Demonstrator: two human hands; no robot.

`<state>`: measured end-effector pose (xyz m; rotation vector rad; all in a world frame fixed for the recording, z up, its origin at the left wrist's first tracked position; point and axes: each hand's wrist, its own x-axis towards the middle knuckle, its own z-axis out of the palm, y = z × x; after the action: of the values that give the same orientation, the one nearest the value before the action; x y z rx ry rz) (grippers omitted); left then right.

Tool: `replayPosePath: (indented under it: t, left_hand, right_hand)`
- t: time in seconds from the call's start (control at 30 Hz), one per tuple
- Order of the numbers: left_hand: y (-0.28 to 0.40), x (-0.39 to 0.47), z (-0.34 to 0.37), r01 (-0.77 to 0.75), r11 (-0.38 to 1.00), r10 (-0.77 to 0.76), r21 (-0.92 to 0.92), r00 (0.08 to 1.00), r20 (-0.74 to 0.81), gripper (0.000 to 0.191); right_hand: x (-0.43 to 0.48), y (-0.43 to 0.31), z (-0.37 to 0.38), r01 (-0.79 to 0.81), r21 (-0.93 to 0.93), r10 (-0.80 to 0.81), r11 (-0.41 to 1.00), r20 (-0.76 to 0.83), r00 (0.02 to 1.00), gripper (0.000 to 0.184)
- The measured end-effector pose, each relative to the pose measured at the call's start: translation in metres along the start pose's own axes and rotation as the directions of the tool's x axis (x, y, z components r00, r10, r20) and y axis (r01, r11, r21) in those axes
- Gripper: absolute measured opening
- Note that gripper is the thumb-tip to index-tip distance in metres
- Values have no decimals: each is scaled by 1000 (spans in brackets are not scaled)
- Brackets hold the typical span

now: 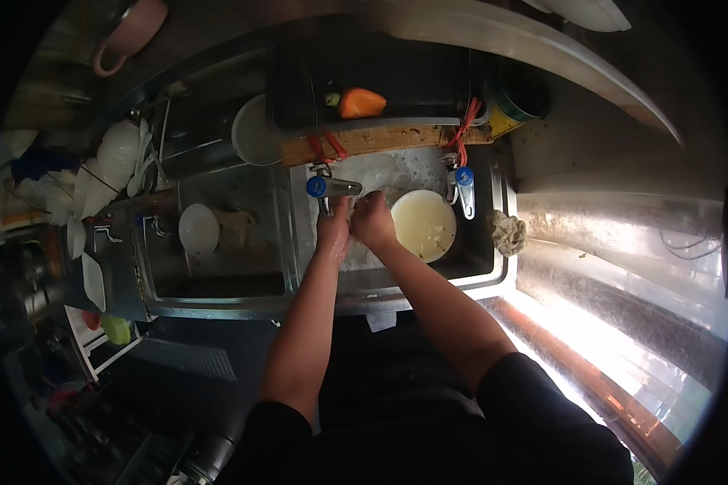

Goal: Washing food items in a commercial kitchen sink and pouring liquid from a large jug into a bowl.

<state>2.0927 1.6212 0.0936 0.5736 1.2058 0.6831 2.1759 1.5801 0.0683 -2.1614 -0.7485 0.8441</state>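
Observation:
Both my hands are close together over the right sink basin (pixel 376 290), beneath the left blue-capped tap (pixel 333 187). My left hand (pixel 335 223) is partly covered by the tap lever. Beside it, my right hand (pixel 373 219) is curled, with its fingers hidden from view. Between them shows a small pale patch that I cannot make out. A round white tub (pixel 424 225) of cloudy liquid stands just right of my right hand. Foamy water lies behind and around the hands. The second blue-capped tap (pixel 465 185) hangs over the tub's right side.
A wooden board (pixel 382 139) with red ties crosses behind the taps; an orange pepper-like item (pixel 362 103) lies in the dark tray beyond. The left basin holds a white bowl (pixel 199 230). A crumpled cloth (pixel 508 233) sits on the right rim. White dishes (pixel 118 154) are stacked far left.

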Motion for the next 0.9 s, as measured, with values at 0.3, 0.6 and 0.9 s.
replayPosePath:
  t: [0.3, 0.6, 0.9]
  left_hand:
    - [27, -10, -91, 12, 756, 141, -654, 974, 180, 57]
    - [79, -118, -112, -403, 915, 359, 25, 842, 403, 27]
    - [162, -207, -103, -836, 507, 587, 209, 512, 627, 14]
  right_hand:
    - [-60, -126, -107, 413, -22, -410, 910, 79, 909, 50]
    - [-77, -198, -73, 504, -608, -275, 613, 434, 858, 30]
    - [-96, -180, -77, 600, -196, -190, 776, 834, 518, 88]
